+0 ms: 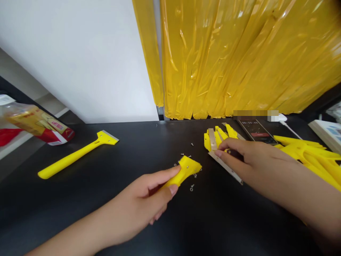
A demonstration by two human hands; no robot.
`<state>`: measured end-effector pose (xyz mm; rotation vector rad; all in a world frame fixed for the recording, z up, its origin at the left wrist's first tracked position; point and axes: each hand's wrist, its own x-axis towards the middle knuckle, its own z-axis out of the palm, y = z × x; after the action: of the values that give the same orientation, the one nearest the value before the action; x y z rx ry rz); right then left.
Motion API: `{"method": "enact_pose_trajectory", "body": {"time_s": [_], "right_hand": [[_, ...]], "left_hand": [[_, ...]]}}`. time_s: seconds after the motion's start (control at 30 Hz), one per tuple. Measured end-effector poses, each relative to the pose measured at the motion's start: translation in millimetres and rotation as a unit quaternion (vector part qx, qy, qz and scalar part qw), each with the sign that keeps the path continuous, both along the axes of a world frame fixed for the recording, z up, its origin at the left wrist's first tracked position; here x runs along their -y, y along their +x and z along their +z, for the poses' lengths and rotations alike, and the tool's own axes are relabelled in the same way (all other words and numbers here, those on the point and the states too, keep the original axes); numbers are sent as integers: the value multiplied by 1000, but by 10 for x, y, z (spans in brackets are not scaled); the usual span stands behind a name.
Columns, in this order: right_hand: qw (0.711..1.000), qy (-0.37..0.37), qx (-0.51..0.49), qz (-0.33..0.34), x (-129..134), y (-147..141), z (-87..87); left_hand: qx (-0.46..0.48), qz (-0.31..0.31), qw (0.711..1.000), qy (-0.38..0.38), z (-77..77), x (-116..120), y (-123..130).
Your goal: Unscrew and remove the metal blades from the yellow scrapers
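A yellow scraper handle is gripped in my left hand, its wide head pointing up and to the right. One small screw shows in that head. My right hand reaches into a pile of yellow plastic scraper heads and metal strips. Its thumb and index finger are drawn together beside a long metal blade; what lies between them is hidden. Loose screws and nuts are scattered around the held head. On the left lies a whole yellow scraper with a blade.
Yellow handles lie in a heap under and beyond my right forearm. At the back right sit a phone running a timer and a white cable. A red and gold package stands at the left edge. Yellow plastic sheeting hangs behind the black table.
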<state>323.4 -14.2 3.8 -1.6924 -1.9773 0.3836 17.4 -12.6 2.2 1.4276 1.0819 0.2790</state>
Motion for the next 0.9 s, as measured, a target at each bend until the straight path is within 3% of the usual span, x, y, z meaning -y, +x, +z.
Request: {"method": "enact_pose_trajectory", "body": {"time_s": [0.07,0.13,0.23,0.4,0.53,0.63,0.77,0.83,0.9], "right_hand": [[996,-88,-22,5,23,-224,106],[979,-186,-78,36,53,-418,179],[950,-277,-137,43,64,-554,186],[930,-305,-199,45,-7,-534,96],[933,-288,-211,39,-28,-584,80],[953,-250,-167,31,6,-652,42],[989,-138,-40,39,82,-709,-78],[994,-100,23,36,111,-726,-124],[992,-108,50,37,122,-739,-139]], "left_hand": [[-78,-37,978,191,16,13,-30],[-144,-63,921,356,-1,20,-54],[-219,-66,849,476,-69,25,-72],[-274,-76,801,526,-135,31,-87],[-295,-80,780,546,-134,26,-93],[-317,-86,772,544,-136,31,-88],[-334,-101,773,530,-150,52,-78],[-338,-104,778,520,-162,60,-72],[-336,-108,783,513,-175,62,-63]]}}
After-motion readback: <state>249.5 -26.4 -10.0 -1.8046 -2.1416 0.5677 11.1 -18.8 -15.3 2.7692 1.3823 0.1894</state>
